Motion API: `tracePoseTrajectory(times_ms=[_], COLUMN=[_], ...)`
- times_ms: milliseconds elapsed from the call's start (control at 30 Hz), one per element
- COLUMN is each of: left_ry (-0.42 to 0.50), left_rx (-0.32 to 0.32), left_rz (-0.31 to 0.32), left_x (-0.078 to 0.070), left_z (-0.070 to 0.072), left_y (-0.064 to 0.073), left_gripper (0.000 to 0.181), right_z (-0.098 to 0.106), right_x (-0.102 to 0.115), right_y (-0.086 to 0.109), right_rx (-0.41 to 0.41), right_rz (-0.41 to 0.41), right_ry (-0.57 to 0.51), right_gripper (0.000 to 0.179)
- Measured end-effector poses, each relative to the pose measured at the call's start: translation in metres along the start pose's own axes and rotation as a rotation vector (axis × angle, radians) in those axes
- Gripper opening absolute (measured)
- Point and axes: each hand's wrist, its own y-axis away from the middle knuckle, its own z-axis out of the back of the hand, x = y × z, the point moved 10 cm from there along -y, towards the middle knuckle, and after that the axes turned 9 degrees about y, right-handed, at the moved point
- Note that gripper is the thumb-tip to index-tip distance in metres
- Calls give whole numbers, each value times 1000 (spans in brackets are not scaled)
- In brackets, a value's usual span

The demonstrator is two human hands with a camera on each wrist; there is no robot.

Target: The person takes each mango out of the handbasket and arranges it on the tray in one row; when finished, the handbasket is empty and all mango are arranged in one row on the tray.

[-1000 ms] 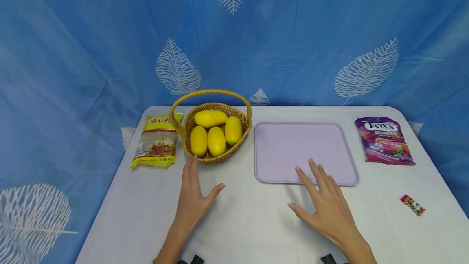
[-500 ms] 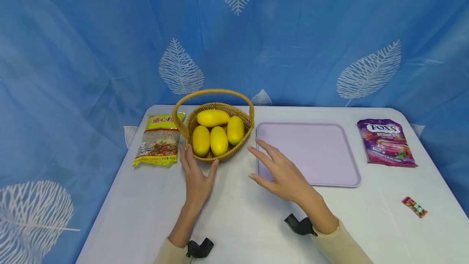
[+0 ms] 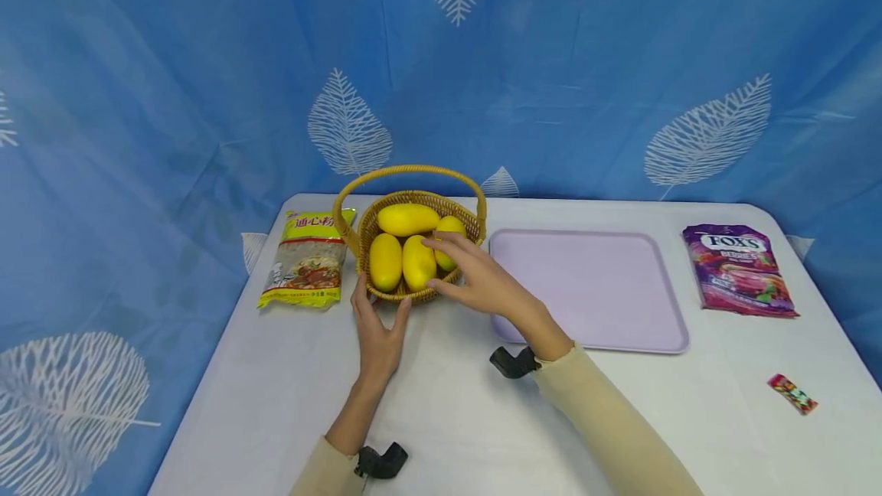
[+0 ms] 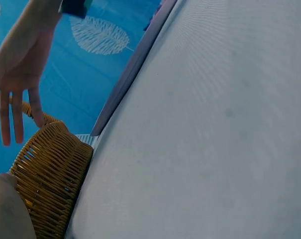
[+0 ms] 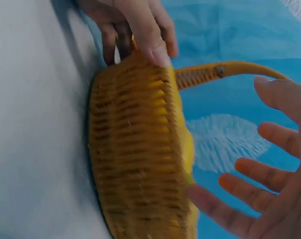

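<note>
A wicker basket (image 3: 367, 230) with an arched handle holds several oblong, mango-like yellow fruits (image 3: 408, 218). My left hand (image 3: 377, 339) grips the basket's front left side; in the right wrist view its thumb (image 5: 159, 54) presses the rim while fingers reach along the far side. Over the basket's right half hovers my right hand (image 3: 478, 274), fingers spread and slightly bent, overlapping the right-hand fruits in the head view. From the right wrist view, that right hand (image 5: 284, 184) has its fingertips right at the rim and nothing in its palm.
A lilac tray (image 3: 586, 289) lies right of the basket. Left of it is a yellow-topped food packet (image 3: 310, 262). On the far right are a purple Fox's candy bag (image 3: 739, 266) and a small wrapped candy (image 3: 792, 393). A blue leaf-patterned cloth (image 3: 551, 60) hangs behind the table.
My right hand has swung left from over the tray to above the fruits. The left hand has moved forward and taken hold of the basket's side. The view has shifted slightly.
</note>
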Motion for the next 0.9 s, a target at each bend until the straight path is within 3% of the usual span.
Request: tracePoseTrajectory(times_ms=[267, 600, 767, 900], left_ry=[33, 34, 37, 49], left_rx=[-4, -12, -2, -8], left_rz=[-33, -33, -35, -42], left_x=[1, 1, 1, 0], left_z=[0, 0, -1, 1], left_y=[0, 0, -1, -1], left_gripper=[81, 80, 79, 79], right_z=[-16, -45, -47, -52], right_x=[2, -9, -16, -15], right_y=[-25, -36, -40, -43], right_rx=[59, 236, 225, 209], right_rz=[-56, -157, -197, -173], right_ry=[61, 135, 138, 103], right_gripper=[59, 68, 67, 65])
